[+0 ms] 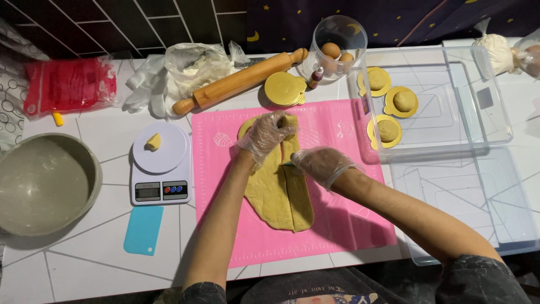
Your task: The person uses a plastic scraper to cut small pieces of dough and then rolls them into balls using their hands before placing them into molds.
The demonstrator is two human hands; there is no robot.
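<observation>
A flat sheet of yellow dough [269,191] lies on a pink silicone mat [343,219]. A long cut runs down it, and a narrower strip [298,194] sits to the right of the cut. My left hand [265,134], in a clear plastic glove, presses on the top end of the dough. Also gloved, my right hand [322,163] rests on the strip's upper part and grips a small greenish tool [288,164] at the cut.
A white kitchen scale [160,163] with a small dough piece [153,142] stands left of the mat, beside a grey bowl [45,183] and a blue scraper [143,229]. Behind lie a rolling pin [239,81] and gold discs [284,89]. A clear tray [450,101] holds three dough balls.
</observation>
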